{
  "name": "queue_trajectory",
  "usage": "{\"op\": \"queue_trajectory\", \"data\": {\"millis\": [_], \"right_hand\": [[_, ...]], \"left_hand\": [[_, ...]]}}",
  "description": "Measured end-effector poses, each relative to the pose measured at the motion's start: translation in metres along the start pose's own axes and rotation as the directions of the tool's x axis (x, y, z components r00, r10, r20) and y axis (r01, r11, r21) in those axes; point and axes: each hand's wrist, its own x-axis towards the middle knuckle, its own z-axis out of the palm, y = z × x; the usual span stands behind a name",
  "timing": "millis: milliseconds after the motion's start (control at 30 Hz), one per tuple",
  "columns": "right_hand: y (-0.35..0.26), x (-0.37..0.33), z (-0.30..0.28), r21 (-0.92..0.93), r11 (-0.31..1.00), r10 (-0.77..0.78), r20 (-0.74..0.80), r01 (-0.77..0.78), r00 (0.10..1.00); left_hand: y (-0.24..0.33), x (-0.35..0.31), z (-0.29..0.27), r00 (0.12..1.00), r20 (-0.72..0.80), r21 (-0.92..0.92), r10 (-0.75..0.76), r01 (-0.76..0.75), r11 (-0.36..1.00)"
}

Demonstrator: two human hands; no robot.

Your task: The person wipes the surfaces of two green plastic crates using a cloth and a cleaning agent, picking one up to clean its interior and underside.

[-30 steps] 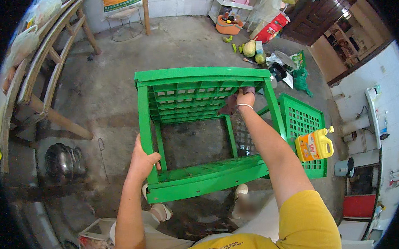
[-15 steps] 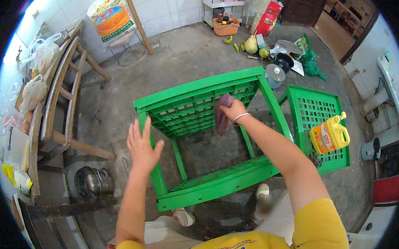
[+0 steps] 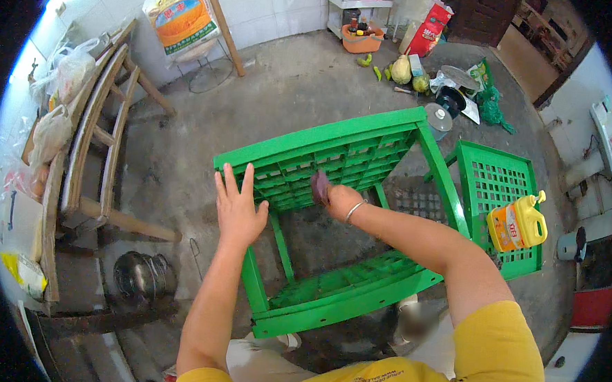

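Note:
A green plastic rack (image 3: pixel 322 138) with lattice panels stands tipped on its side before me. My left hand (image 3: pixel 239 212) lies on its near left corner, fingers spread over the upper edge. Inside the frame, my right hand (image 3: pixel 343 201) is closed around a dark purple cloth (image 3: pixel 319 187) against the latticed panel. Part of the cloth is hidden by the fingers. At the right, a yellow jug (image 3: pixel 517 223) with a handle and pump-like top rests on a second green lattice shelf (image 3: pixel 492 174).
Wooden frames (image 3: pixel 108 139) and plastic bags (image 3: pixel 73 75) line the left wall, with a shiny metal pot (image 3: pixel 142 277) near them. Farther back are a lidded pot (image 3: pixel 438 118), squash (image 3: pixel 401 69), a green mesh bag (image 3: pixel 490 104) and an orange basket (image 3: pixel 362 40).
My right hand has moved left with the cloth, along the lattice. My left hand has come onto the rack's upper edge. The whole view has shifted slightly.

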Motion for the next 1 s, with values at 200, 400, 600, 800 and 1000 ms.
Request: {"op": "queue_trajectory", "data": {"millis": [200, 400, 600, 800, 1000], "right_hand": [[-0.039, 0.074, 0.075, 0.58, 0.807, 0.236, -0.148, -0.108, 0.96], [-0.043, 0.072, 0.064, 0.823, 0.546, 0.627, -0.275, -0.159, 0.729], [-0.039, 0.052, 0.039, 0.435, 0.892, 0.312, -0.391, -0.125, 0.866], [-0.048, 0.071, 0.051, -0.063, 0.991, 0.101, -0.249, -0.121, 0.963], [-0.075, 0.037, 0.027, 0.164, 0.984, 0.104, -0.217, -0.069, 0.971]], "left_hand": [[0.005, 0.006, -0.001, 1.0, -0.005, -0.013, 0.022, -0.022, 1.0], [-0.002, 0.001, -0.002, 1.0, 0.009, -0.01, -0.006, 0.006, 1.0], [-0.005, 0.003, -0.004, 1.0, 0.005, -0.072, -0.008, 0.008, 0.997], [-0.005, 0.009, 0.001, 1.0, -0.014, -0.086, 0.006, -0.007, 0.996], [-0.012, 0.006, 0.009, 0.994, -0.108, -0.209, -0.007, -0.016, 0.978]]}}
